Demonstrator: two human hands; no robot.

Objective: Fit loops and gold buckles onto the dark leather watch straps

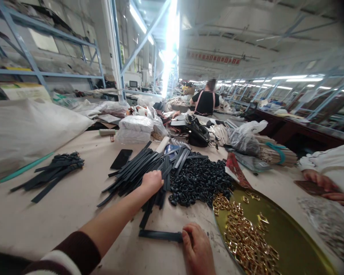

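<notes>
My left hand (152, 181) reaches over a pile of dark leather-like strips (136, 168), its fingers closed on a strip at the pile's right side; the fingertips are partly hidden. Near the table's front edge, my right hand (197, 246) pinches the right end of a single dark strip (159, 235) that lies flat, pointing left. A heap of small black loops (199, 179) sits just right of the strips. To the right of my right hand is a round gold tray (292, 225) bearing many gold metal buckles (246, 233).
A smaller bundle of strips (59, 168) lies at left, a black phone (121, 159) behind the pile. Plastic-wrapped packs (136, 128) and a black bag (199, 131) line the back. At right, a co-worker's hands (329, 187) hold a brown piece; another person (205, 101) is farther off.
</notes>
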